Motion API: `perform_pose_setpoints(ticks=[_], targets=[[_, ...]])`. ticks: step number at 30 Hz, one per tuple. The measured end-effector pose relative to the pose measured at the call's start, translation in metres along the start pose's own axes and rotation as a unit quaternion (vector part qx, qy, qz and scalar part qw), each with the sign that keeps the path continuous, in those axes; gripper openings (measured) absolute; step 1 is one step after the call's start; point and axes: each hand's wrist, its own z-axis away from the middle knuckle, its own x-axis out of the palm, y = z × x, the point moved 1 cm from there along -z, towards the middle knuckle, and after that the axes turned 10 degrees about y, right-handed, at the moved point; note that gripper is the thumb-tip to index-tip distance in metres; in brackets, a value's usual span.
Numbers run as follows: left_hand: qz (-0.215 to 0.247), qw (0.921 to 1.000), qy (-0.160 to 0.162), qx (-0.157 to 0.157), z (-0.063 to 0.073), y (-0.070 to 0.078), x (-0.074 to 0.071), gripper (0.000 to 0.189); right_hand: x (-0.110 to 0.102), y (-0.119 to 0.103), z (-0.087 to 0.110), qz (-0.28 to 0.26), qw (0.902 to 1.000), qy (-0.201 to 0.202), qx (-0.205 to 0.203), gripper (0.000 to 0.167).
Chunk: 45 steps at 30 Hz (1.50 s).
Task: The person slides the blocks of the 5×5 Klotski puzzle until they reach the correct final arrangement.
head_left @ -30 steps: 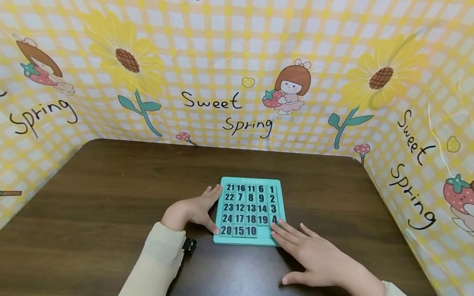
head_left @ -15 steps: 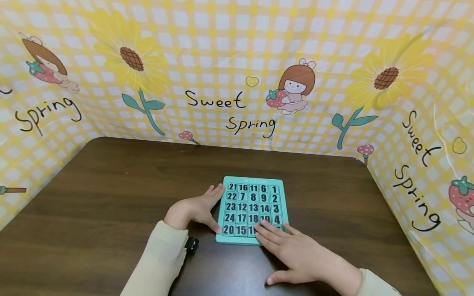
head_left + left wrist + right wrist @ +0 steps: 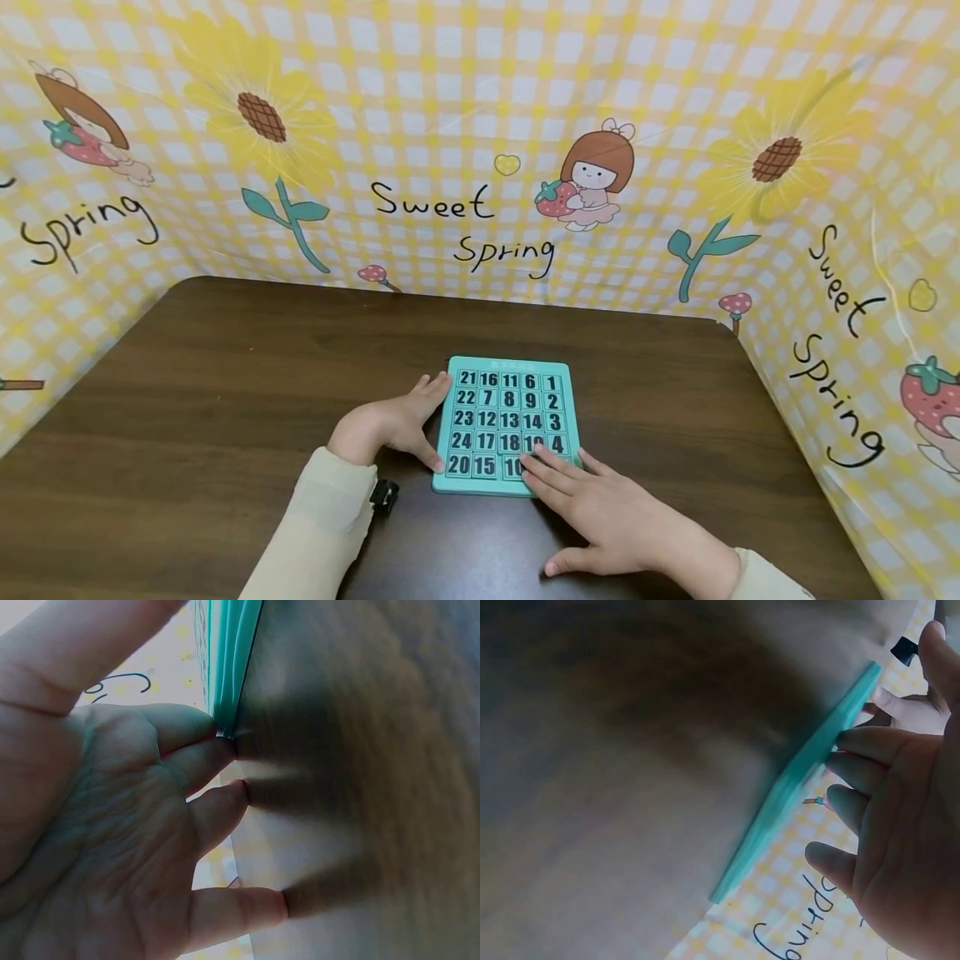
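1. Head view: while both hands touch it, the teal number slide puzzle (image 3: 472,363) lies flat on the brown wood-grain table (image 3: 225,433), near centre, between the hands.
2. Head view: left hand (image 3: 390,425) released, thumb and fingers spread along the puzzle's left edge; thumb by the lower corner, near tile 20 (image 3: 458,465), fingertips by the upper part.
3. Head view: right hand (image 3: 607,508) released too, fingers extended over the lower right, fingertips beside tile 10 (image 3: 512,468), partly over tile 19; thumb out over the table. Rest of bottom row hidden. Top row reads 21, 16, 11, 6, 1.
4. Head view: cream sleeves (image 3: 311,517), black device (image 3: 385,496) at left wrist; yellow checked cloth (image 3: 431,125) with "Sweet Spring" print behind the table.
5. Left wrist view: palm and thumb fill the left side; two fingertips touch the puzzle's edge, two others rest on the table, apart from it.
6. Right wrist view: puzzle seen edge-on; two fingertips at its face, the other two clear of it. Left hand and black device beyond.
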Motion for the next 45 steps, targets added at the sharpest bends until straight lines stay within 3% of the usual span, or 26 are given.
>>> perform_pose_setpoints(ticks=[9, 21, 30, 38, 45], targets=[[-0.001, 1.0000, 0.002, -0.002, -0.001, -0.002, 0.001, 0.127, -0.009, -0.001, 0.005, 0.008, 0.9996, -0.018, 0.020, 0.091], [0.003, 1.0000, -0.004, 0.002, -0.001, -0.002, 0.001, 0.126, -0.011, 0.001, 0.013, 0.014, 0.9996, -0.001, 0.026, 0.089], [0.003, 1.0000, -0.001, 0.001, -0.002, -0.003, 0.001, 0.125, -0.006, -0.005, -0.011, 0.008, 0.9999, -0.007, -0.013, 0.089], [-0.007, 1.0000, 0.004, 0.005, -0.003, -0.001, 0.002, 0.126, -0.002, -0.018, -0.032, 0.045, 0.9976, -0.010, -0.051, 0.091], [-0.006, 1.0000, 0.004, 0.002, -0.001, -0.002, 0.001, 0.125, -0.003, -0.017, -0.031, 0.038, 0.9983, -0.024, -0.038, 0.092]])
